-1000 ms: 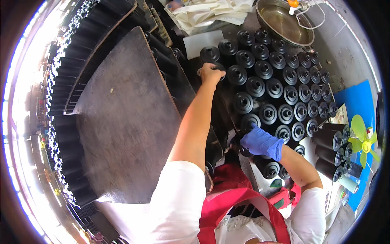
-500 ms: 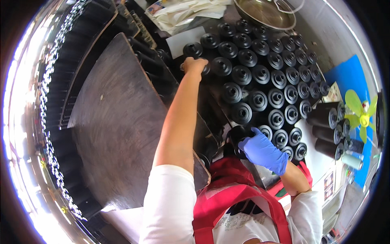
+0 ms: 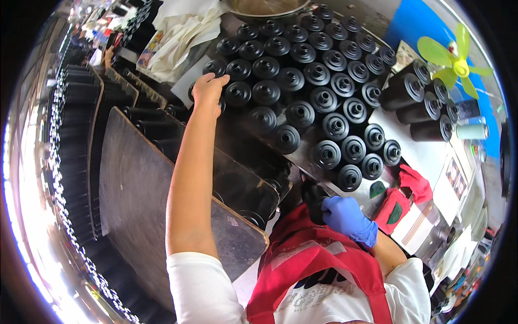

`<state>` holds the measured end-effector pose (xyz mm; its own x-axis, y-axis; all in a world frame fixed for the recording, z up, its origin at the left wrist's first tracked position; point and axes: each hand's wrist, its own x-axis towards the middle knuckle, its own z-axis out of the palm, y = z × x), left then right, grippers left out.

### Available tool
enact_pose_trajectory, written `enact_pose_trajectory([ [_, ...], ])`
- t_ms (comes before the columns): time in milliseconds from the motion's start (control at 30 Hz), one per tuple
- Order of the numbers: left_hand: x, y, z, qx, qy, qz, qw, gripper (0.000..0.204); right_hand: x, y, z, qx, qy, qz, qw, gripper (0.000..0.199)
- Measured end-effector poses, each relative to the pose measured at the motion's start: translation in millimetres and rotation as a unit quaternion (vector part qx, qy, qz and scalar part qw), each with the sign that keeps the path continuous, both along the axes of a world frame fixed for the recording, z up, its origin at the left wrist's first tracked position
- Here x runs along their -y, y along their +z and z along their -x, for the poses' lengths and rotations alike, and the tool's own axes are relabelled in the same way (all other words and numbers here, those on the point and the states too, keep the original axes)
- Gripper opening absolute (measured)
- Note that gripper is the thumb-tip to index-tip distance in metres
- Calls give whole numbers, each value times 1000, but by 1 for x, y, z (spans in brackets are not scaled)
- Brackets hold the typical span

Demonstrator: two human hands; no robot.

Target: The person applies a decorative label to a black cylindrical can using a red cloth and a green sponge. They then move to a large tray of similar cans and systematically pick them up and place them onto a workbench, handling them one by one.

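Note:
Black cylinders (image 3: 324, 99) with stepped round tops and short central stubs stand in a dense group on the table ahead of me. My bare left hand (image 3: 208, 93) reaches to the group's left edge. Its fingers bend over the top of one cylinder (image 3: 222, 103), most of which the hand covers. Close to my apron, my right hand (image 3: 349, 219), in a blue glove, is closed around a tilted black cylinder (image 3: 314, 198). That cylinder's lower part is lost in shadow.
A large dark board (image 3: 156, 200) slants up at my left, with more black cylinders lying behind it. Crumpled pale paper (image 3: 186, 40) and a metal basin (image 3: 264, 6) are at the back. At right are a green fan (image 3: 460, 68) and a red cloth (image 3: 414, 183).
The view has turned, so the table's things sit further left and higher. My left hand remains at the group's left edge; my right hand still holds its cylinder, now lower against the apron.

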<state>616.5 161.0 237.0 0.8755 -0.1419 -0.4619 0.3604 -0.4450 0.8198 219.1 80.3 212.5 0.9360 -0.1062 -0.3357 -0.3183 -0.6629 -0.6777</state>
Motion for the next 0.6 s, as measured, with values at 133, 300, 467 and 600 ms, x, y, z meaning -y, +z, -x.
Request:
enact_pose_trajectory([
  [133,15,29,24,-1,-55,38,998,61,-9,-3,13,-10,-52,2,999,12],
  [300,36,66,85,221,-310,21,924,35,-6,4,60,-5,-166,-12,986,16],
  [467,58,69,181,200,-703,-1,682,35,16,31,114,-108,-302,12,947,20],
  [600,78,54,237,164,-840,-155,494,51,55,57,149,-74,-409,13,910,18],
])
